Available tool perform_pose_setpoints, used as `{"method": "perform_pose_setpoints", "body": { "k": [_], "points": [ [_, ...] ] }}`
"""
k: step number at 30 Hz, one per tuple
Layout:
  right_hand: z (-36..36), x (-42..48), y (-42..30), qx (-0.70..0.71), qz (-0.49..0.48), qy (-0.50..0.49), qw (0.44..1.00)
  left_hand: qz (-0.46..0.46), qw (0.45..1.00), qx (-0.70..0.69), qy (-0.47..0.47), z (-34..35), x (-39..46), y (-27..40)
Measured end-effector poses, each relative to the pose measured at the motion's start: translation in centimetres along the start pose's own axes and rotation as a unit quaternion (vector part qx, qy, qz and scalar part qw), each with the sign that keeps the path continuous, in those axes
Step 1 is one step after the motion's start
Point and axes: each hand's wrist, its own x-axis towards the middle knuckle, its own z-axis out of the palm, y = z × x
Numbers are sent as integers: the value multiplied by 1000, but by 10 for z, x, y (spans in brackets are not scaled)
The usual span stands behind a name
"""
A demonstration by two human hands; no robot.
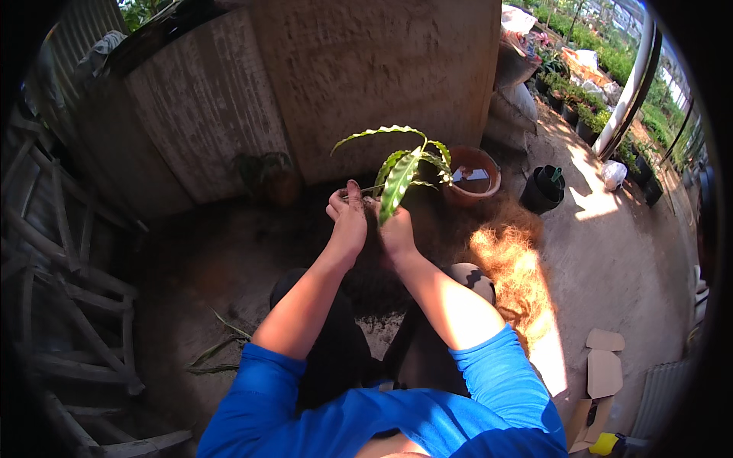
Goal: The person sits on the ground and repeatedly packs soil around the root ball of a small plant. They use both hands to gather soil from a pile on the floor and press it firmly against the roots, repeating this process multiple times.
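A plant with long, wavy-edged green leaves (399,182) rises from between my hands, its leaves arching to both sides. My left hand (348,214), soiled at the thumb, pinches a thin stem or stick near the plant's base. Beside it, my right hand (395,226) is closed around the base of the plant, partly hidden by a hanging leaf. Dark material shows between the hands; whether it is roots or soil I cannot tell. Dark soil lies on the floor below them.
A terracotta-coloured pot (471,177) with water stands beyond my right hand, near black plastic pots (542,190). Brown fibre (512,257) is heaped at the right. Another potted plant (280,180) stands by the wall boards. Cut leaves (215,352) lie left, near a wooden frame (74,292); cardboard (604,373) lies lower right.
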Motion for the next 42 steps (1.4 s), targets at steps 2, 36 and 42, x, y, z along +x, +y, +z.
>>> {"method": "perform_pose_setpoints", "body": {
  "k": [2,36,42],
  "points": [
    [-9,4,-5,43,22,3,999,3,1000,-11,-23,8,4,-4],
    [-20,-27,-73,370,215,-41,903,565,813,87,-110,13,-12,12],
    [-9,-27,-59,315,209,13,926,511,852,63,-97,13,-11,8]
  ]
}}
